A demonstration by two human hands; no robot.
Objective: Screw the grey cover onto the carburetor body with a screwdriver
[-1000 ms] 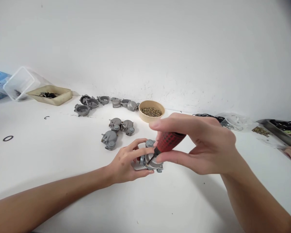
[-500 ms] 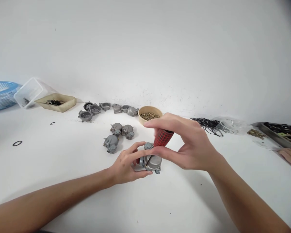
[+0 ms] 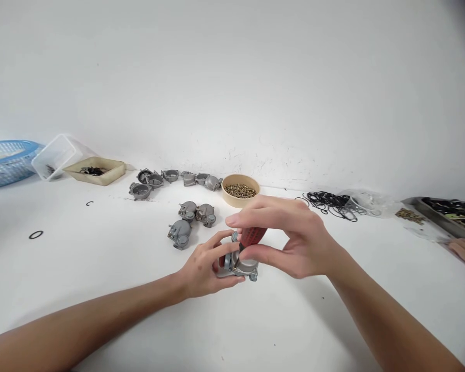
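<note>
The left hand (image 3: pixel 203 266) was closed around a grey cast-metal housing (image 3: pixel 243 266), pinning it on the counter (image 3: pixel 101 268) near the middle, well forward of the back edge. The right hand (image 3: pixel 294 240) gripped the red-handled screwdriver (image 3: pixel 252 236) by its handle, thumb and fingers pinched around it, the shaft angled down onto the top of the housing. The tip itself was too small to make out.

Judged step: a fastener on the housing being driven or loosened — which of the two could not be told. The next move would call for the left hand's firm hold against twisting, and for the tool kept in line with the fastener.

Three similar housings (image 3: pixel 189 219) lay just behind the work. A round bowl of small brass screws (image 3: pixel 240 190) stood toward the back edge, with a loose heap of black O-rings (image 3: pixel 327 202) to its right.
</note>
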